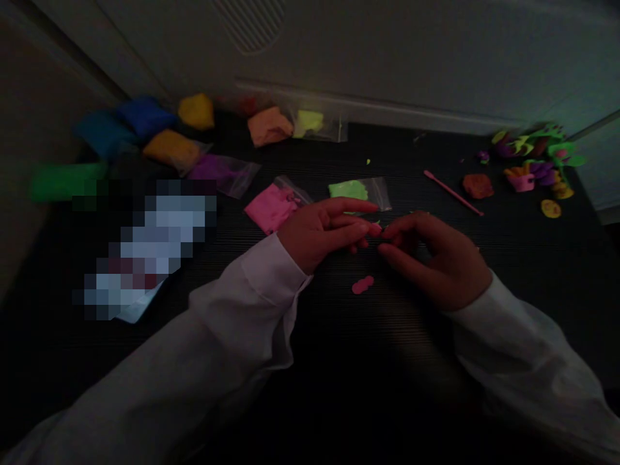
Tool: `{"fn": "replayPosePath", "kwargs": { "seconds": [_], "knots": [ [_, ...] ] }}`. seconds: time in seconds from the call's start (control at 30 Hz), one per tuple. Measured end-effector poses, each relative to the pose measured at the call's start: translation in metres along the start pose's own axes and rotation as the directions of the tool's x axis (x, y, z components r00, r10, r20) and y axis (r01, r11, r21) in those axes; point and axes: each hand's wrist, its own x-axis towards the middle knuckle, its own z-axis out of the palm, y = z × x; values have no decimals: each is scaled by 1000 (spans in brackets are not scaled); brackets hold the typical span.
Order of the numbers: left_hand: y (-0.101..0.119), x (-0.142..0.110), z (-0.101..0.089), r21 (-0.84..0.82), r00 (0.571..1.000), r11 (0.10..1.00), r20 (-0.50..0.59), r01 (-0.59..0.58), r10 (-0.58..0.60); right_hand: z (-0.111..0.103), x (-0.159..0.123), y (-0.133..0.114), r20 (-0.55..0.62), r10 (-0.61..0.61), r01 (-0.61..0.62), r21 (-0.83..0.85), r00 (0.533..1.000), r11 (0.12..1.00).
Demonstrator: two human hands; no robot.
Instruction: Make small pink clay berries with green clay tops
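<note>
My left hand [325, 231] pinches a small pink piece of modelling clay [375, 229] between thumb and fingers, its index finger stretched out above. A bit of green shows at the top of that piece. My right hand [431, 255] is closed close to the piece's right side, thumb near the fingers; whatever lies between its fingertips is too dark to make out. Below the hands a flat pink strip of clay with rounded lobes [363, 285] lies on the dark table. Just behind are a bag of light green clay [349, 190] and a bag of pink clay [272, 205].
A pink modelling tool [453, 192] and a reddish-brown clay lump [477, 186] lie to the right. Small finished clay figures [542, 158] stand at the far right. Several coloured clay packs [145, 116] sit back left, near a blurred bright phone-like object [150, 252]. A pale wall [411, 71] rises behind.
</note>
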Motion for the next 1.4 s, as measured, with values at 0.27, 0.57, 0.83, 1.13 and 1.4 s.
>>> {"fn": "replayPosePath", "kwargs": {
  "seconds": [0.27, 0.57, 0.83, 1.13, 1.4],
  "knots": [
    [0, -4, 0, 40, 995, 994, 25, 98, -99, 14, -1, 2, -203, -268, 241, -146, 942, 959],
    [2, -5, 0, 217, 999, 976, 18, 23, -28, 13, -1, 6, -233, -285, 243, -192, 930, 951],
    [3, -3, -3, 249, 996, 968, 69, 39, -58, 12, -3, 3, -216, -311, 268, -207, 925, 941],
    [-1, -2, -4, 315, 1000, 949, 6, 9, -11, 12, 0, 4, -267, -318, 289, -141, 910, 947],
    [0, -1, -4, 262, 996, 964, 93, -33, 9, 11, -1, 8, -229, -400, 359, -203, 887, 911]
  ]
}}
